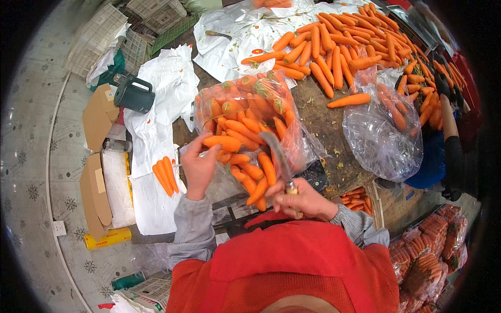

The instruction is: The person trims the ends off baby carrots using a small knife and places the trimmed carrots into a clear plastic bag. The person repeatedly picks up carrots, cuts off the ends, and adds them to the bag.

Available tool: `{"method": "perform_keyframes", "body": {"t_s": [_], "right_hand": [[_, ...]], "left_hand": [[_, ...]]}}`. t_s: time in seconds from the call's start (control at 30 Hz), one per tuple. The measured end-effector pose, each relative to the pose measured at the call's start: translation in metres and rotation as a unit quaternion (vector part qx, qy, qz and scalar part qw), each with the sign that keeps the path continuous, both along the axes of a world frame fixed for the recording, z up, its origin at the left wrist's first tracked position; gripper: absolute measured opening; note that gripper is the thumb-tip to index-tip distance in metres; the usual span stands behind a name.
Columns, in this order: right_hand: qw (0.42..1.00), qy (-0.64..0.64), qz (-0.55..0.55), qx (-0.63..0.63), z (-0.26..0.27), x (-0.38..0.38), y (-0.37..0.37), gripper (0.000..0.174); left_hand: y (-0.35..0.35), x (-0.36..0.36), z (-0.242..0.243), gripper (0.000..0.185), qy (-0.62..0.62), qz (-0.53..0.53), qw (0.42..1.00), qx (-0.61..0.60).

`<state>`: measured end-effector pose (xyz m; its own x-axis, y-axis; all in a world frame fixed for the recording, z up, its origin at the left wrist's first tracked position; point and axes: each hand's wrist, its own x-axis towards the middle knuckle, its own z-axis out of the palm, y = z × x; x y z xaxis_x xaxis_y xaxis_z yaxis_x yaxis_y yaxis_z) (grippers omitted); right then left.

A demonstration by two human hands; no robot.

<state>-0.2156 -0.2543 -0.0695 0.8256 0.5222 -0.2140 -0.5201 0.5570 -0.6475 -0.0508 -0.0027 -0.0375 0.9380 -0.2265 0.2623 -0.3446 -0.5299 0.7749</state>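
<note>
A clear plastic bag full of carrots lies on the worktable before me, with loose carrots at its near side. My left hand is at the left of these, its thumb and fingers about the end of a carrot. In my right hand is a knife with a curved blade and a light handle; the blade points up and left over the carrots. Several carrots lie side by side on white paper to the left. A single carrot rests right of the bag.
A large carrot pile covers the far right. Another curved knife lies on white sheets. A dark green mug stands left, near cardboard. At right are a clear bag and a co-worker's arm; bagged carrots lie lower right.
</note>
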Motion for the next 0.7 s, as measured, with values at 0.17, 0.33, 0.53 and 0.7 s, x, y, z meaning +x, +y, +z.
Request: {"method": "perform_keyframes", "body": {"t_s": [0.17, 0.33, 0.53, 0.7], "right_hand": [[0.985, -0.024, -0.167, -0.019, -0.003, 0.033, 0.0, 0.043], [0.97, -0.061, -0.234, 0.019, 0.002, 0.06, -0.006, 0.052], [0.96, -0.098, -0.21, -0.156, 0.01, 0.061, -0.012, 0.038], [0.796, -0.325, -0.343, -0.378, 0.012, 0.065, -0.01, 0.035]], "left_hand": [[-0.001, -0.004, 0.02, 0.034, 0.141, -0.068, 0.946, -0.283], [-0.023, -0.015, 0.015, 0.037, 0.163, -0.149, 0.941, -0.258], [-0.045, -0.029, 0.029, 0.045, 0.434, -0.261, 0.861, -0.042], [-0.063, -0.047, 0.013, 0.05, 0.354, -0.166, 0.919, -0.057]]}}
